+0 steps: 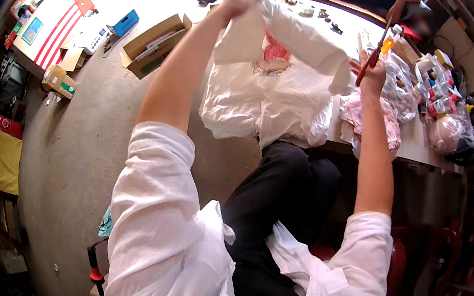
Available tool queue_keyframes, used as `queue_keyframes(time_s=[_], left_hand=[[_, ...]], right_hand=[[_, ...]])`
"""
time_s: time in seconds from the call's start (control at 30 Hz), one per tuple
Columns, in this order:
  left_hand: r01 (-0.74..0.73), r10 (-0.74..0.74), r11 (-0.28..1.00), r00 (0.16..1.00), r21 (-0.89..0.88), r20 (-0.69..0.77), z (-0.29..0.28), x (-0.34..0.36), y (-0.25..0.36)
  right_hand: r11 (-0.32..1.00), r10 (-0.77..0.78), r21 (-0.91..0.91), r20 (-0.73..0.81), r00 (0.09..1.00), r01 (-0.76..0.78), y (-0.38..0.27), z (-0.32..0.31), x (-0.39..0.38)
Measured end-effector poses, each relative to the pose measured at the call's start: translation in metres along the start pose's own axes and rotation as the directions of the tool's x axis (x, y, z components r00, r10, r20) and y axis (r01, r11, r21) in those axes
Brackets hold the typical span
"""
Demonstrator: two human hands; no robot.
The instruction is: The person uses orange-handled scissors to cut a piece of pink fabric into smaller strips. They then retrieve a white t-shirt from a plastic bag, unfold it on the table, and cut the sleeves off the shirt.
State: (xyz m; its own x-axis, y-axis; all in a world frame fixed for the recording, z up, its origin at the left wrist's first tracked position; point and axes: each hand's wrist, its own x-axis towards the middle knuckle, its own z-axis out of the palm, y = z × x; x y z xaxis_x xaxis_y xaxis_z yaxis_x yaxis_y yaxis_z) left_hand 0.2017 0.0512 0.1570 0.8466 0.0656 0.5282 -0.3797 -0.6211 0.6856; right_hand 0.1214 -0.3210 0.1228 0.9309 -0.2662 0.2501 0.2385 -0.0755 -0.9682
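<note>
My left hand (pixel 232 4) is raised at the upper middle, its fingers closed on the top left corner of a white printed cloth (pixel 291 98). The cloth hangs creased over the table edge and my knees, with a red and yellow picture on its front. Its upper edge folds over toward the right. In my right hand (pixel 375 81) are scissors (pixel 368 66) with reddish handles, their blades pointing up and away. Some fingers of that hand reach toward the cloth's right edge; whether they touch it I cannot tell. A pink cloth (pixel 390 129) lies beneath my right forearm.
On the table's right are clear plastic bags (pixel 400 89) and a bag of small bottles (pixel 443 103). Small dark pieces (pixel 324 16) lie at the far side, near another person's arm (pixel 396 10). An open cardboard box (pixel 155 44) stands on the floor to the left.
</note>
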Motion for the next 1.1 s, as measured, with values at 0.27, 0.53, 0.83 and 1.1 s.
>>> queue_keyframes(time_s=[0.27,0.53,0.83,1.1], left_hand=[[-0.04,0.017,0.997,0.946,0.064,0.323,0.077,-0.255,-0.05],[0.228,-0.174,0.952,0.952,0.205,-0.251,0.05,-0.366,-0.019],[0.265,-0.189,0.925,0.942,0.271,-0.277,0.04,-0.358,-0.031],[0.195,-0.142,0.933,0.972,0.302,-0.189,0.029,-0.362,-0.027]], right_hand=[[0.941,0.333,-0.087,0.041,0.942,-0.328,0.082,-0.011,-0.128],[0.92,0.283,-0.269,-0.049,0.958,-0.286,0.109,-0.019,-0.169],[0.619,0.248,-0.76,-0.052,0.967,-0.199,0.121,-0.022,-0.168],[0.772,0.081,-0.607,-0.202,0.976,-0.189,0.109,-0.022,-0.17]])
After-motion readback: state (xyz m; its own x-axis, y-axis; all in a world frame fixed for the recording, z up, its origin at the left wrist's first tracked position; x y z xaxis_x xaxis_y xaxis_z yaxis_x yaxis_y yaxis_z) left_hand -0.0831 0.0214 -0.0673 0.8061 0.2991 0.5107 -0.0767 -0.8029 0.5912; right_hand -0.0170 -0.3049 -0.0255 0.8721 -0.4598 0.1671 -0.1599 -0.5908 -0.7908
